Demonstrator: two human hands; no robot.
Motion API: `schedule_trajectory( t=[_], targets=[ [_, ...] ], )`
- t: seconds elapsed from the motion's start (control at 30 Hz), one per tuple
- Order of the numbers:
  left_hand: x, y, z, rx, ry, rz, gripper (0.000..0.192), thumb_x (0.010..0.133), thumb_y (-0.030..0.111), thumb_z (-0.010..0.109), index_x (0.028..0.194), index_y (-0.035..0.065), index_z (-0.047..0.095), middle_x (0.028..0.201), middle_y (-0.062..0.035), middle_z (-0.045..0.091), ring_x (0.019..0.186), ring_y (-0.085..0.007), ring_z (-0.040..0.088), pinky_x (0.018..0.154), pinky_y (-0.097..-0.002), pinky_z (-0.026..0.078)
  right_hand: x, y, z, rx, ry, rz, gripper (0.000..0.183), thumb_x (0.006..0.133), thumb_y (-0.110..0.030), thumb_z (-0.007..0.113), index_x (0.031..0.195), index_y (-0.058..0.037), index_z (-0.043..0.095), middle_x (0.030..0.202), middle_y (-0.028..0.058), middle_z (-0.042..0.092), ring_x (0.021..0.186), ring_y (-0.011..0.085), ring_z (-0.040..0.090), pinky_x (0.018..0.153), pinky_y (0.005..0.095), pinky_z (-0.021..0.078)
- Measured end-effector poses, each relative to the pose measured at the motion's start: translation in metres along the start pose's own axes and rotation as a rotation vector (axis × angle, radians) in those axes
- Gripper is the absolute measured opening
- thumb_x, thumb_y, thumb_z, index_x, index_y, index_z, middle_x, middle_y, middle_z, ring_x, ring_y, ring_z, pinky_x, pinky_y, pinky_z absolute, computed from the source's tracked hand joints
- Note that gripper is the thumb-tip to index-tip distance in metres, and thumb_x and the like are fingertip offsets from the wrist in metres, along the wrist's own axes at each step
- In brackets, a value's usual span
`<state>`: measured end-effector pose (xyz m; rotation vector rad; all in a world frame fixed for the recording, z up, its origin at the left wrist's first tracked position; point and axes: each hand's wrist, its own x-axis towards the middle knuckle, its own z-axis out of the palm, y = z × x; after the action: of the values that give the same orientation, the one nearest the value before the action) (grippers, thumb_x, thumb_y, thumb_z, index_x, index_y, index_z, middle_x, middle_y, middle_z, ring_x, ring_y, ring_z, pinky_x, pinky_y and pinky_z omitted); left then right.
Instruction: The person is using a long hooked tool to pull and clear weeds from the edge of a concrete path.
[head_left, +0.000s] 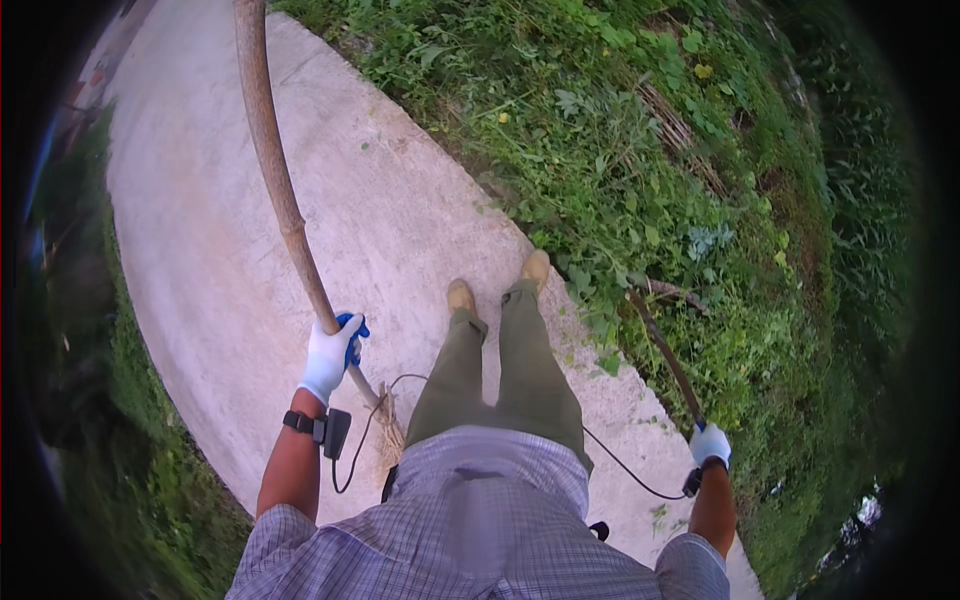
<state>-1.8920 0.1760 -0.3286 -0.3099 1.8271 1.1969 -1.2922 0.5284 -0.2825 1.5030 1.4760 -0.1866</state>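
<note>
My left hand (331, 352), in a white glove with a blue palm, is closed round a long, slightly curved wooden pole (274, 157). The pole runs up past the top of the view; its lower end, beside my left hip, has pale, frayed fibres or twigs (388, 427) around it. Out to the right, my right hand (709, 444), gloved too, grips a shorter dark stick or tool handle (664, 352). The far end of that stick reaches into the green plants, and whether it bears a head cannot be told. Each wrist carries a strapped device with a black cable.
I stand on a pale concrete path (390, 195) with both shoes near its right edge. Dense weeds and vines (585, 172) border it, with a bundle of dry stalks (679, 139) among them. Grass and darker greenery (142, 390) line the left side.
</note>
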Motion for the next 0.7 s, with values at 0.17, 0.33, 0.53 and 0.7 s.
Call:
schedule_trajectory(
  t=[0.17, 0.33, 0.53, 0.7],
  targets=[
    [0.008, 0.009, -0.010, 0.020, -0.055, -0.005, 0.023, 0.089, 0.019, 0.064, 0.073, 0.0038, 0.059, 0.051, 0.0012, 0.044, 0.041, -0.0096, 0.042, 0.040, -0.0261, 0.035, -0.038, 0.098, 0.102, 0.102, 0.246, 0.100, 0.050, 0.091, -0.045, 0.049, 0.079, 0.0005, 0.065, 0.074, 0.0228, 0.067, 0.076, 0.0384, 0.067, 0.067, 0.0468, 0.0531],
    [-0.002, 0.007, -0.024, 0.035, -0.017, 0.020, 0.022, 0.091, 0.020, 0.061, 0.076, 0.0051, 0.057, 0.054, -0.0004, 0.046, 0.045, -0.0108, 0.044, 0.043, -0.0277, 0.037, -0.070, 0.042, 0.110, 0.757, -0.072, 0.262, 0.048, 0.095, -0.044, 0.046, 0.077, -0.0015, 0.060, 0.056, 0.0120, 0.058, 0.043, 0.0264, 0.058, 0.040, 0.0398, 0.0438],
    [-0.010, 0.002, -0.016, 0.062, -0.064, 0.130, 0.018, 0.091, 0.018, 0.060, 0.082, 0.0029, 0.059, 0.059, -0.0015, 0.050, 0.049, -0.0116, 0.049, 0.047, -0.0270, 0.041, -0.033, -0.066, 0.092, 0.656, 0.312, -0.292, 0.032, 0.094, -0.030, 0.051, 0.098, 0.0004, 0.061, 0.069, 0.0185, 0.061, 0.067, 0.0355, 0.063, 0.062, 0.0425, 0.0471],
    [-0.028, -0.004, 0.007, 0.059, -0.059, 0.186, 0.015, 0.092, 0.016, 0.058, 0.089, 0.0014, 0.060, 0.067, -0.0044, 0.056, 0.060, -0.0132, 0.056, 0.057, -0.0272, 0.047, -0.020, -0.180, -0.016, 0.384, 0.208, -0.409, 0.039, 0.093, -0.042, 0.046, 0.098, -0.0046, 0.052, 0.079, 0.0233, 0.065, 0.077, 0.0438, 0.063, 0.071, 0.0536, 0.0485]
  ],
)
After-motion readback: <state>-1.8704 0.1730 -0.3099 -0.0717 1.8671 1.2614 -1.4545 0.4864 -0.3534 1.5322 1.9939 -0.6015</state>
